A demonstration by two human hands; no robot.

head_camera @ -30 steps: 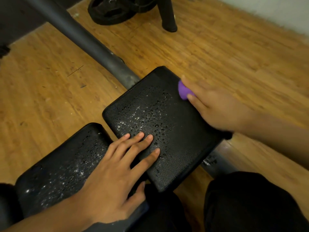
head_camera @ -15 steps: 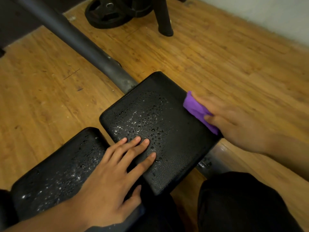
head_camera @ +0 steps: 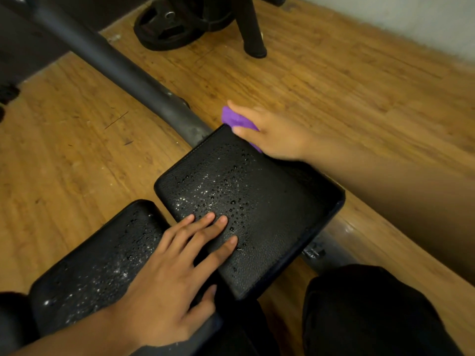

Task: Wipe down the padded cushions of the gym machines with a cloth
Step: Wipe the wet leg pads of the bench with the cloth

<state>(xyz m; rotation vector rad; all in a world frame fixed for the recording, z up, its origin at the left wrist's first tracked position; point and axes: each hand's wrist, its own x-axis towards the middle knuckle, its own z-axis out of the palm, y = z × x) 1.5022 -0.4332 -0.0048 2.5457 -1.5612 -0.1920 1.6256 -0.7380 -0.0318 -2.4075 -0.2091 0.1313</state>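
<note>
Right grip (head_camera: 272, 136) on bright purple cloth (head_camera: 237, 120)

Forearms (head_camera: 390, 181) bare; black trousers (head_camera: 365, 312), both knees visible.

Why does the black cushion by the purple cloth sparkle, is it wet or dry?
Wet. Shiny water drops sit across the middle of the cushion, between the cloth and the left hand.

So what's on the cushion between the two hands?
In the head view, only water droplets on the black cushion, between the left hand and the right hand holding the purple cloth.
</note>
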